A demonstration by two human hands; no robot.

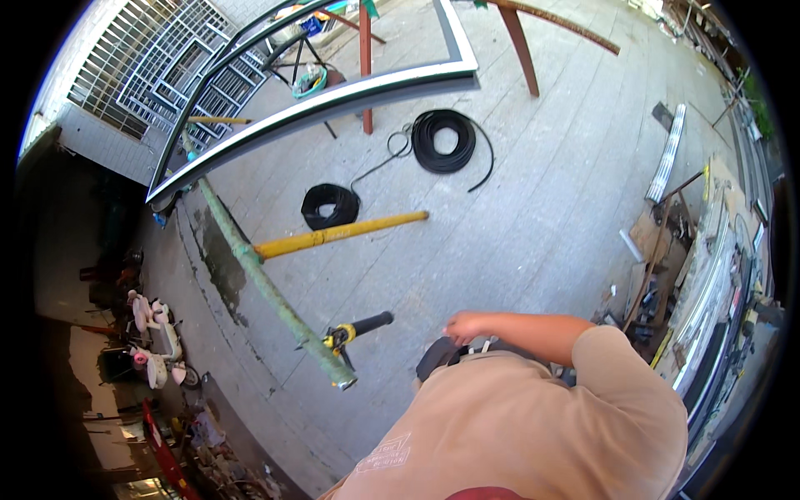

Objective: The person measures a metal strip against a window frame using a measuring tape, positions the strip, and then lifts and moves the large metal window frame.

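Observation:
Bent across my waist, my right hand (467, 327) is at the dark pouch (440, 354) at the front of my tan shirt (517, 425). Its fingers are curled together, and a small pale bit shows at their tips; what it is I cannot make out. My left hand is out of view. Ahead and left of the pouch, a yellow-and-black tool (358, 328) with a dark cylindrical body lies at the near end of a worn green pole (283, 302). A yellow bar (342, 235) joins that pole from the right.
A white-and-dark metal frame (325, 107) rests across the stands ahead, with a rusty red leg (365, 75). Two black coils, one larger (443, 143) and one smaller (331, 206), lie on the grey floor. Scrap and long profiles (708, 283) line the right; a pink-and-white scooter (157, 342) stands left.

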